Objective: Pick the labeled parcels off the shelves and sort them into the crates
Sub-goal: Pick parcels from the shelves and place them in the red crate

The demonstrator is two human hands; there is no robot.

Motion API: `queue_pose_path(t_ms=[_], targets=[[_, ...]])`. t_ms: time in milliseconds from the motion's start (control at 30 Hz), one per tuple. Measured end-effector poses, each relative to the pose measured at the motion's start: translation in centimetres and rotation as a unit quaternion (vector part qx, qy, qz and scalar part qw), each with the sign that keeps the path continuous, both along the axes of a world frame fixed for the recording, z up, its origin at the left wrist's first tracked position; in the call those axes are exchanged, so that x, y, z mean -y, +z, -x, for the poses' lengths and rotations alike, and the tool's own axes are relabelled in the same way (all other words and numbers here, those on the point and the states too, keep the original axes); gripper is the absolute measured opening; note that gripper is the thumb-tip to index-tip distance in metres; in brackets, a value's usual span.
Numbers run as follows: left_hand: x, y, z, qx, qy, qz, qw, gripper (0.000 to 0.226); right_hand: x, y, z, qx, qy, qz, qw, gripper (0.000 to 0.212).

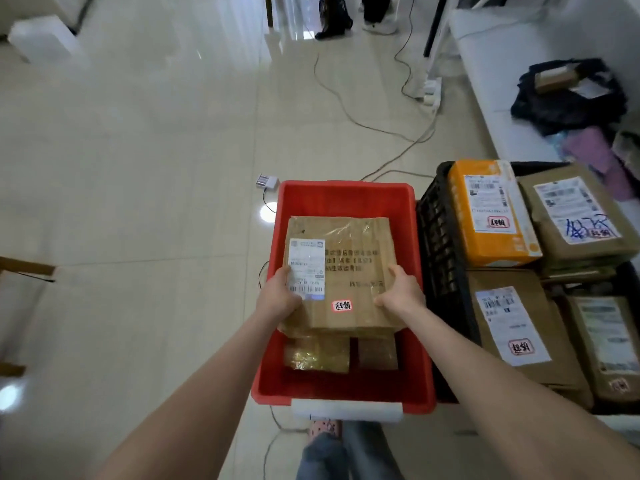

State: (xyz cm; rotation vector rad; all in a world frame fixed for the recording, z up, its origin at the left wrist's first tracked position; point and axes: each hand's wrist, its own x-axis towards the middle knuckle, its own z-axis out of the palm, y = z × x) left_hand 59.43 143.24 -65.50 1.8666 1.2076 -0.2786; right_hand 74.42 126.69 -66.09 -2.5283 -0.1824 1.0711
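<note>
Right, both hands are on the job. The left hand (280, 292) wraps the near-left edge of the cardboard parcel (349, 271), thumb on its white label (307, 268). The right hand (398, 289) grips the right edge w/ fingers curled round it. The parcel lies flat over the red crate (346, 188), inside the rim, above two smaller pkgs on the crate floor: a taped one (317, 355) and a plain brown one (377, 353). Can't tell if it's touching them or hanging just above. Risks, as I judge them: those two pkgs may differ in height, so the big parcel could rock or tip toward the near wall on release. Fingers under the edges could get pinched btwn parcel and pkgs if not slid out first. A sorting error is also possible. The red-bordered sticker (342, 305) looks much like those in the black crate (440, 254) next door, e.g. on the orange parcel (491, 213), so check the crate before letting go.
</note>
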Motion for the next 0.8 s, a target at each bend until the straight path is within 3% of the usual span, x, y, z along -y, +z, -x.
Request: queue_pose_path(t_ms=[300,400,600,733,800], targets=[[-4.4,-7.7,-7.6,-0.058,-0.01,0.002,0.998,0.083,-5.7,-8.6,-5.7,0.03,-0.015,-0.012,0.999,0.08],[-4.8,-9.6,-9.0,-0.089,-0.049,-0.021,0.995,0.084,-6.6,-10.4,-7.0,0.018,0.024,-0.014,0.999,0.079],[-3.8,-12.2,-8.8,-0.154,-0.176,-0.066,0.97,0.077,-7.5,-11.8,-5.7,-0.029,0.101,0.009,0.994,0.118],[-2.9,-12.1,-8.8,-0.135,-0.247,-0.08,0.956,0.093,-8.1,-11.9,-5.0,-0.029,0.126,0.03,0.991,0.134],[-2.2,-12.2,-8.8,-0.161,-0.309,-0.094,0.933,0.103,-7.9,-11.8,-5.2,-0.031,0.145,0.041,0.988,0.137]])
